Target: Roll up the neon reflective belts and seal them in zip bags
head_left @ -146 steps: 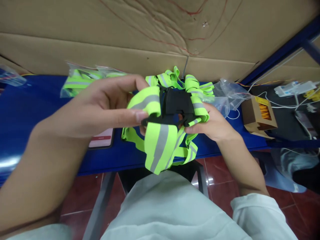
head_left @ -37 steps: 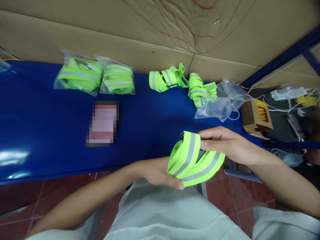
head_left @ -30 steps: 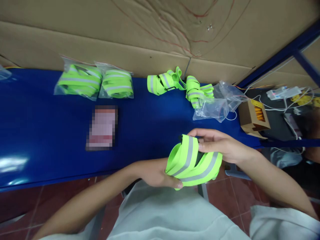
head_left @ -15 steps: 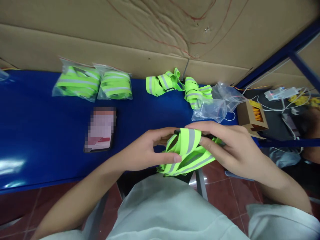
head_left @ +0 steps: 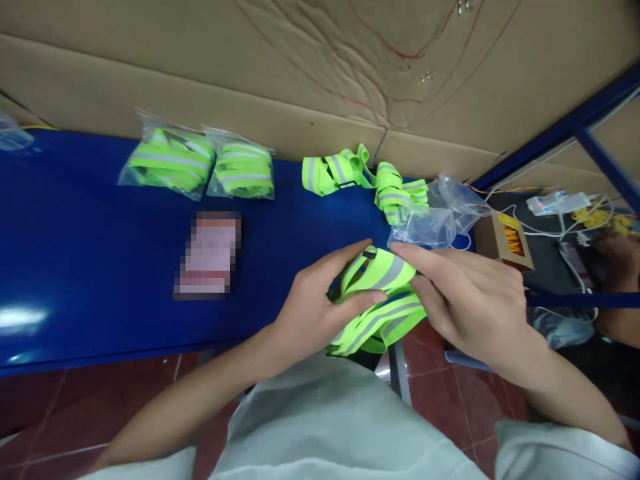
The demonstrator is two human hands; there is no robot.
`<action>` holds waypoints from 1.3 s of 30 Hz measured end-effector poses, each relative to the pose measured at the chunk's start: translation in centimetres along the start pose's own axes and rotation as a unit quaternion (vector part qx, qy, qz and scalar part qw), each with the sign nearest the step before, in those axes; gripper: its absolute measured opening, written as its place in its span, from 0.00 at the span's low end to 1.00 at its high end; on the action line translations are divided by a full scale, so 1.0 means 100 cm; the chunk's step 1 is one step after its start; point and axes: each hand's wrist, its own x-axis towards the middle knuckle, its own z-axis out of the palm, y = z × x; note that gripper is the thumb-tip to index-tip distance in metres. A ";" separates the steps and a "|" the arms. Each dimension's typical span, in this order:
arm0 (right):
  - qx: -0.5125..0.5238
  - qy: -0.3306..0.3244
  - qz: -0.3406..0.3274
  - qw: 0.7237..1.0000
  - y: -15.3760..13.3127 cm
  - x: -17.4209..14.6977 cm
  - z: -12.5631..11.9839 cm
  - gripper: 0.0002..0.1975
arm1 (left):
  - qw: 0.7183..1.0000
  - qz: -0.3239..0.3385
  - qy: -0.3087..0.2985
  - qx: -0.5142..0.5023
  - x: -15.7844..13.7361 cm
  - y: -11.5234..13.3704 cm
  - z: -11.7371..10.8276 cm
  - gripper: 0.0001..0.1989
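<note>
A neon-yellow reflective strap (head_left: 390, 270) with a grey stripe is partly coiled between my hands, just above the front edge of the blue table (head_left: 100, 267). My left hand (head_left: 327, 300) wraps round the coil, its thumb on the near face and its fingers behind. Pinched between the thumb and fingers of my right hand (head_left: 465, 293) is the right side of the same strap. A small black buckle (head_left: 369, 253) shows at the top of the coil. Looser loops of the strap hang below, near my lap.
Two clear bags with folded straps (head_left: 170, 160) lie at the back left. A phone (head_left: 210, 253) rests nearer. Two unbagged strap bundles (head_left: 333, 173) sit at the back, beside clear plastic bags (head_left: 425, 223). To the right are a cardboard box (head_left: 503, 240), cables and another person's arm (head_left: 620, 287).
My right hand has shifted its grip, with its knuckles turned further over the strap. The coil has opened and tilted, and its loose loops hang differently. The whole view has shifted slightly.
</note>
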 end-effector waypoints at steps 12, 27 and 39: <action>0.000 0.058 -0.051 0.997 0.006 -0.018 0.017 0.23 | 0.991 0.054 -0.086 0.090 0.000 0.001 -0.014 0.15; 0.317 -0.048 0.183 0.929 0.014 -0.005 0.030 0.08 | 0.948 -0.102 -0.289 -0.083 0.000 -0.021 -0.012 0.20; 0.363 -0.043 0.218 0.905 0.025 0.012 0.029 0.09 | 0.970 -0.100 -0.168 -0.143 -0.001 -0.032 0.001 0.18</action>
